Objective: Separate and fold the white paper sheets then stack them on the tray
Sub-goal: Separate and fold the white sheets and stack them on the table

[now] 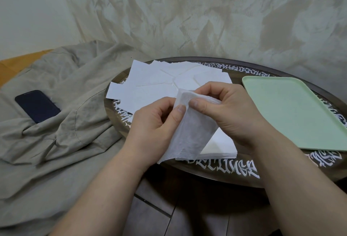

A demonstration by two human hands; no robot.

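A thin white paper sheet (193, 132) hangs above the round dark table (225, 168), held at its top edge by both hands. My left hand (155, 121) pinches the sheet's upper left part between thumb and fingers. My right hand (225, 108) pinches the top right corner, thumb on the front. Under the sheet lies a neat stack of white sheets (219, 147). Several loose white sheets (159, 81) are spread over the far part of the table. The pale green tray (293, 109) sits at the right with nothing on it.
A beige cloth (56, 123) covers the surface left of the table, with a dark blue phone (37, 106) lying on it. A marbled wall (206, 19) rises close behind the table. Dark floor tiles (187, 217) show below the table's near edge.
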